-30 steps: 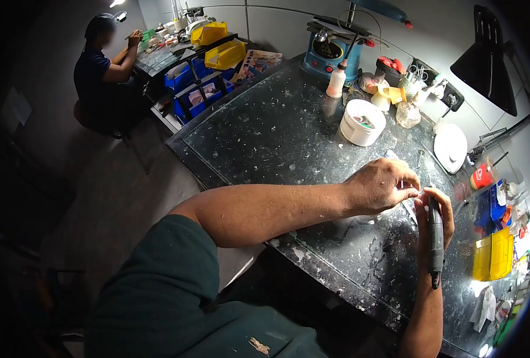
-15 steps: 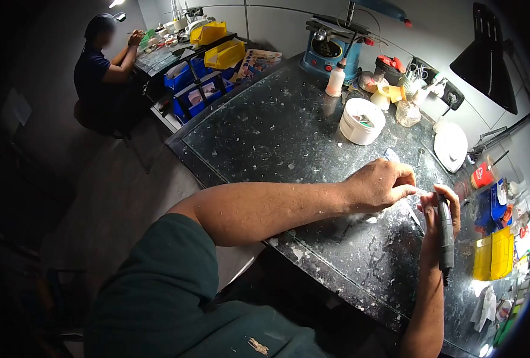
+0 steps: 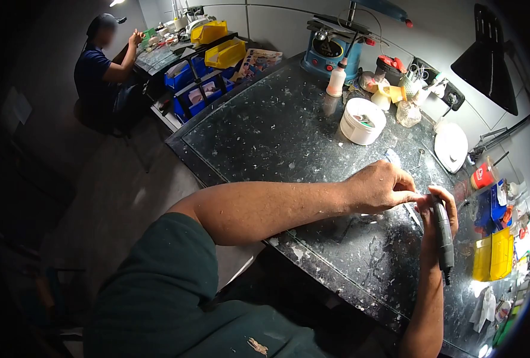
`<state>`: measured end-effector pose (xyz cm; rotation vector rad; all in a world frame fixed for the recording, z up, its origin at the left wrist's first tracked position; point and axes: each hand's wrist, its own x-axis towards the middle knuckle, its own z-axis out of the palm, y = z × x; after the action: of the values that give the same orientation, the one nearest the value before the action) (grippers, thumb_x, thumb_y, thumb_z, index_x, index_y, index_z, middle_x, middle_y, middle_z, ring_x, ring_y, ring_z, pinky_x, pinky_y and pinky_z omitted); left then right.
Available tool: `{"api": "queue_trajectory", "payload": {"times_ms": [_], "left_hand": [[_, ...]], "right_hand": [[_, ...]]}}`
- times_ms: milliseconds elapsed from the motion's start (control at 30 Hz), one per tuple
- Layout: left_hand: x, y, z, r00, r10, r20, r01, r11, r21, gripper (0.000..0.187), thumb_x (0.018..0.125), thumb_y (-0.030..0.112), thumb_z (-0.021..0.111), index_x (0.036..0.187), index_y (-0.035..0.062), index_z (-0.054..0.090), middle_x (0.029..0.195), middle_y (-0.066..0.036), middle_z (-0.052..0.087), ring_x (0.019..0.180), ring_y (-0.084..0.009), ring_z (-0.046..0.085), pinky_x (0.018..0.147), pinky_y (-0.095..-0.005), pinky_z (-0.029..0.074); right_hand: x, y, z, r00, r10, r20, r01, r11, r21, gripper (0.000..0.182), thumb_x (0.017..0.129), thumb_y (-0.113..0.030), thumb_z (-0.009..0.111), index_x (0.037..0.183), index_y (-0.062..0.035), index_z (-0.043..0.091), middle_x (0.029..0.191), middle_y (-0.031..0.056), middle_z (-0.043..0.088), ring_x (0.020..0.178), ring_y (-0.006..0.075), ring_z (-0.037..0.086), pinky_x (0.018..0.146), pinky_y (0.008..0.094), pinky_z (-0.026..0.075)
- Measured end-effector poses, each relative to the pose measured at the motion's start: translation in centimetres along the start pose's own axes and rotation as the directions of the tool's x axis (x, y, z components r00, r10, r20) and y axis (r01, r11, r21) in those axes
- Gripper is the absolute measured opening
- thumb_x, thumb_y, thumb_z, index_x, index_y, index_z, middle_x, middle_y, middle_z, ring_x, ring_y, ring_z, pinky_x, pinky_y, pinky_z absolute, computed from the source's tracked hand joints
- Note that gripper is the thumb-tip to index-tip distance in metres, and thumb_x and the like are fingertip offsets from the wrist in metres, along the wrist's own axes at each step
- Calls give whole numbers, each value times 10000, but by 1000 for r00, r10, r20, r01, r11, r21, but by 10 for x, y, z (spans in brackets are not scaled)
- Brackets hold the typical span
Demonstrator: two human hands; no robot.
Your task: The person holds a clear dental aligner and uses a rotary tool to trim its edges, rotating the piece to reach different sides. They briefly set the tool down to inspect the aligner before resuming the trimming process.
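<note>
My right hand [image 3: 447,206] is wrapped around a dark rotary handpiece [image 3: 444,241], whose cord end points down toward my wrist. My left hand [image 3: 385,186] is closed in a pinch, its fingertips meeting those of my right hand. Whatever sits between the fingertips is too small and too hidden to name. Both hands are held over the black, white-speckled bench [image 3: 259,143]. Beneath the fingertips a thin pale strip [image 3: 413,216] lies on the bench.
Beyond my left hand stands a white tub [image 3: 362,122], with a dropper bottle [image 3: 336,80] behind it. A blue machine [image 3: 330,51] is at the back. A yellow bin [image 3: 493,255] stands at right, under a black lamp [image 3: 484,65]. Another person [image 3: 104,65] sits far left.
My left fingertips have moved slightly right and down, closer against my right hand. The handpiece has shifted slightly left at its upper end. The other person's hands and head have moved a little.
</note>
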<state>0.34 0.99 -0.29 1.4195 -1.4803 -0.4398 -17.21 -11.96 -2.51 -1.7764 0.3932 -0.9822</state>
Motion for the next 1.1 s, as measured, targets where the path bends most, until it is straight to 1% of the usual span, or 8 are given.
{"api": "queue_trajectory", "payload": {"times_ms": [133, 200, 400, 500, 600, 900, 1033, 1100], "left_hand": [[-1, -3, 2, 999, 44, -28, -45, 997, -62, 255, 886, 231, 706, 965, -10, 736, 887, -176, 744, 833, -249, 740, 772, -340, 567], [-1, -3, 2, 1000, 8, 2, -8, 999, -46, 223, 900, 191, 691, 1035, 17, 729, 929, -149, 742, 894, -223, 729, 812, -331, 557], [-1, -7, 6, 999, 28, -45, -32, 995, -96, 219, 889, 163, 697, 1036, 3, 723, 951, -153, 744, 907, -220, 730, 831, -320, 560], [-1, -2, 2, 1000, -17, 5, 17, 998, -64, 220, 885, 160, 707, 1035, 0, 719, 960, -154, 745, 924, -215, 729, 846, -318, 561], [-1, -3, 3, 1000, -27, 7, 27, 997, -76, 217, 886, 162, 712, 1033, 2, 716, 954, -152, 745, 931, -209, 729, 850, -316, 561], [0, -5, 4, 1000, -3, -31, 1, 998, -64, 218, 888, 150, 708, 1043, -4, 702, 983, -145, 739, 934, -204, 726, 855, -315, 560], [0, -3, 3, 999, -26, -23, 24, 996, -83, 212, 889, 144, 702, 1037, -7, 696, 967, -143, 738, 936, -207, 725, 859, -319, 557], [0, -3, 4, 999, -11, -34, 8, 996, -88, 201, 890, 140, 693, 1027, -7, 693, 968, -145, 738, 932, -209, 725, 864, -321, 555]], "right_hand": [[0, -5, 2, 995, -85, 44, 90, 990, -113, 305, 869, 33, 723, 1148, -49, 631, 1025, 19, 606, 919, 84, 584, 829, 247, 533], [-1, -8, 5, 999, -43, 12, 44, 997, -57, 300, 874, 27, 720, 1150, -53, 632, 1002, 12, 608, 914, 80, 584, 833, 250, 532], [-1, -8, 5, 1000, -1, 17, 1, 1000, 4, 272, 894, 9, 704, 1149, -43, 627, 1023, 21, 603, 918, 89, 594, 832, 252, 542], [-2, -9, 7, 1000, 27, 3, -27, 997, 67, 239, 915, -2, 683, 1145, -38, 627, 1051, 31, 600, 925, 95, 605, 813, 255, 555], [-1, -10, 6, 1000, 0, -3, 0, 1000, -10, 210, 934, -2, 656, 1140, -37, 630, 1075, 41, 598, 926, 99, 615, 791, 255, 561], [1, -5, 0, 999, -2, -36, 0, 999, -52, 222, 931, 26, 632, 1143, -41, 630, 1055, 47, 616, 920, 108, 631, 784, 245, 558], [1, -6, 3, 998, -21, -56, 20, 1000, -10, 249, 921, 31, 641, 1157, -45, 623, 1064, 51, 626, 951, 117, 637, 809, 241, 552], [1, -4, 3, 999, -42, 11, 41, 998, 57, 289, 901, 31, 674, 1172, -54, 618, 1068, 53, 639, 978, 122, 637, 836, 244, 546]]}}
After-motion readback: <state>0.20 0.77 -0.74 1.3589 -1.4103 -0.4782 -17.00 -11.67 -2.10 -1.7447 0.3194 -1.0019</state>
